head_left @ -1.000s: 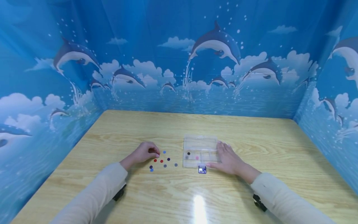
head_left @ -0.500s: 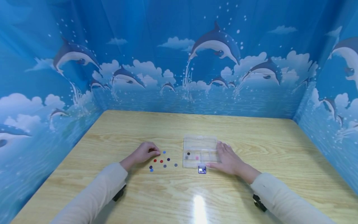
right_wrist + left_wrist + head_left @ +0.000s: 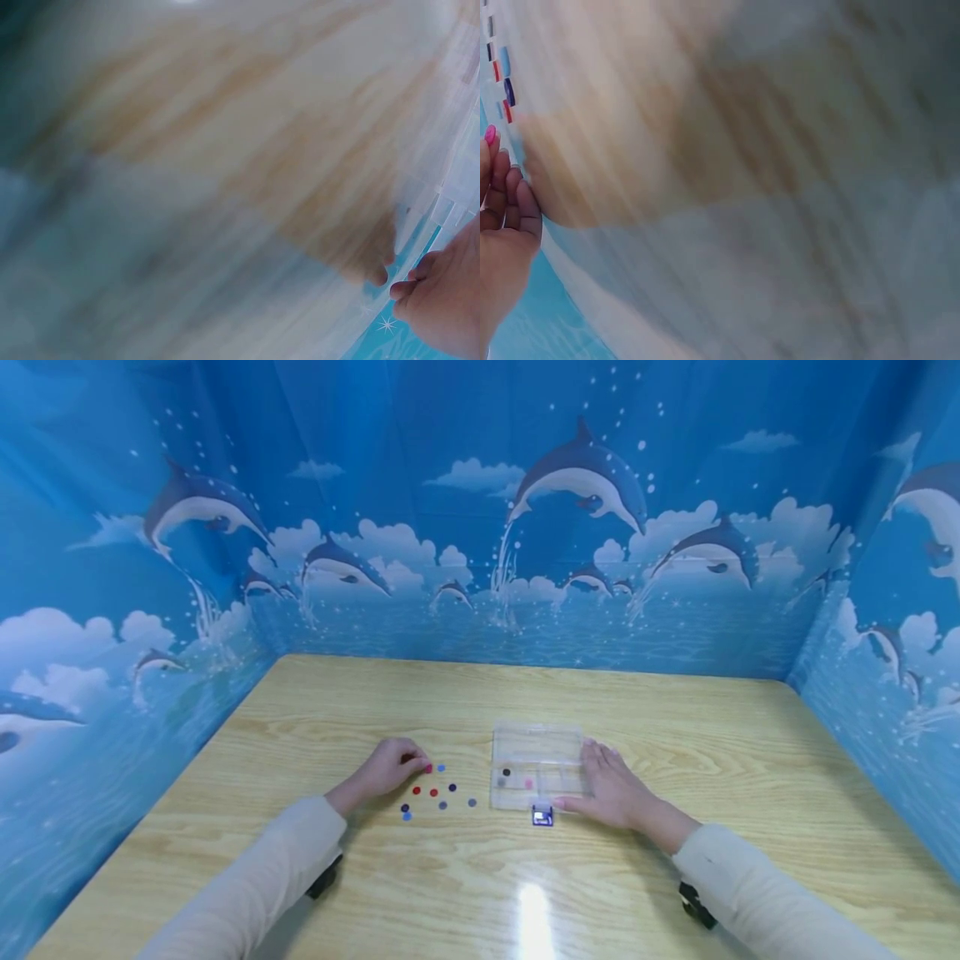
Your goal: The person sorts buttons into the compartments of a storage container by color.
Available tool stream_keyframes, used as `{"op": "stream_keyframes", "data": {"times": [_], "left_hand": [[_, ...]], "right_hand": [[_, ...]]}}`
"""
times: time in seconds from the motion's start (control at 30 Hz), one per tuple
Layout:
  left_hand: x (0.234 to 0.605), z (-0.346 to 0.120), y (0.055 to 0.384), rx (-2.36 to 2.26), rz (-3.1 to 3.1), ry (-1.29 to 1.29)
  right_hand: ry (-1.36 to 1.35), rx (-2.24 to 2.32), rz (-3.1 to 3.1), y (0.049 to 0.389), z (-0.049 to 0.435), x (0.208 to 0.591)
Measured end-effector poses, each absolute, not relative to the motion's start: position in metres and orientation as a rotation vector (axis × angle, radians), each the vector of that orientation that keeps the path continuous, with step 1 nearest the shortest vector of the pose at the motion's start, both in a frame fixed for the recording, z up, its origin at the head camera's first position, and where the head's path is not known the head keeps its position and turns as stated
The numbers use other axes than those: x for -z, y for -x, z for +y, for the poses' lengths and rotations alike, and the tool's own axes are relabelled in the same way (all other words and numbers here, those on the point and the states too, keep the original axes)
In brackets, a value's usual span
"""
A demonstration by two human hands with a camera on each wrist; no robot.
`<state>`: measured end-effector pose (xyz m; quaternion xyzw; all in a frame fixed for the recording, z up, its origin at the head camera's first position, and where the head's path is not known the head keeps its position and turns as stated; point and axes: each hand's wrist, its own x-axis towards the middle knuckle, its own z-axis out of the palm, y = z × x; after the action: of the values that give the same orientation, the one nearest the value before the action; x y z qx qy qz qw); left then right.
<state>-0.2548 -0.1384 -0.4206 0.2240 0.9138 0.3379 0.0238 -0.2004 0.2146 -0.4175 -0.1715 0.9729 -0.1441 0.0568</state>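
In the head view my left hand (image 3: 384,768) pinches a small pink disc (image 3: 429,769) between thumb and fingertips, low over the table. The left wrist view shows that pink disc (image 3: 490,135) at its left edge, held up by the fingertips. My right hand (image 3: 611,787) lies against the right side of a clear plastic divided box (image 3: 492,752), fingers straight and thumb along the near edge. Inside the box's near compartments are a black disc (image 3: 506,772), a grey one and a pink one.
Between left hand and box lie several loose discs, among them a red disc (image 3: 433,792), a blue disc (image 3: 441,768) and a grey disc (image 3: 472,802). A small blue-edged piece (image 3: 542,816) sits at the box's near edge. A dolphin-print curtain (image 3: 480,610) encloses the wooden table (image 3: 675,718).
The pink disc now shows at the left fingertips, where it was hidden before. The left hand has tilted slightly. The right hand and the box stay in place.
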Motion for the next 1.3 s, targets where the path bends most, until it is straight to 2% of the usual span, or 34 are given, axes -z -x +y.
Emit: {"op": "stream_keyframes", "data": {"times": [0.4, 1.3], "left_hand": [[0.411, -0.130, 0.254, -1.124, 2.799, -0.485], [0.403, -0.108, 0.251, -1.228, 2.767, -0.448]], "right_hand": [[0.518, 0.415, 2.960, 0.202, 0.216, 0.422], [0.514, 0.424, 2.958, 0.201, 0.216, 0.421]]}}
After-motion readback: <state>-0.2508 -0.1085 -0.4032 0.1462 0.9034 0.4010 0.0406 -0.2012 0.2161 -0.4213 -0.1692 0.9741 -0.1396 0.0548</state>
